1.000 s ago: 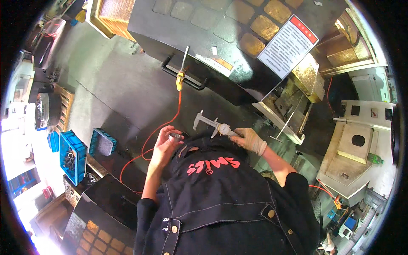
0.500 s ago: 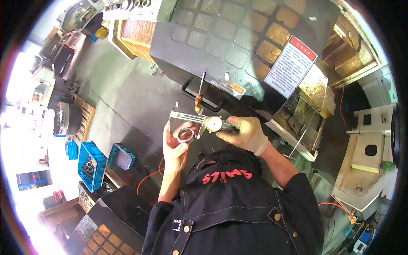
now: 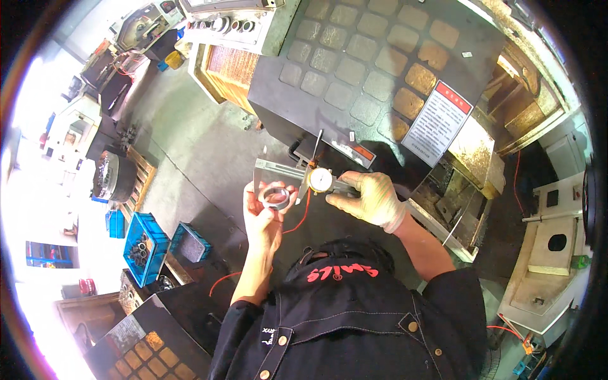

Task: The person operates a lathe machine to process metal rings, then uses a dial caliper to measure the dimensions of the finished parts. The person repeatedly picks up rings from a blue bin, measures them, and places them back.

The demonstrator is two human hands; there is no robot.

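Note:
A metal ring (image 3: 277,207) is held in my bare left hand (image 3: 261,223), with thumb and fingers around its rim. Just above it lies a dial caliper (image 3: 320,180) with a round white dial, its beam reaching left over my fingertips. My right hand (image 3: 375,201), in a light glove, grips the dark right end of this caliper between thumb and fingers. The jaws come down on both sides of the ring; whether they touch it I cannot tell.
Ahead stands a dark machine cabinet with a padded top (image 3: 350,71) and a notice sheet (image 3: 438,123). An orange-handled tool sits behind the caliper. To the left are a blue crate (image 3: 147,248) of rings, a second blue crate (image 3: 190,244) and a pallet (image 3: 143,180). A red hose (image 3: 221,278) crosses the floor.
The ring has tilted so its opening shows wider. The caliper stays nearly in place above it. The surroundings have shifted right and down in the picture.

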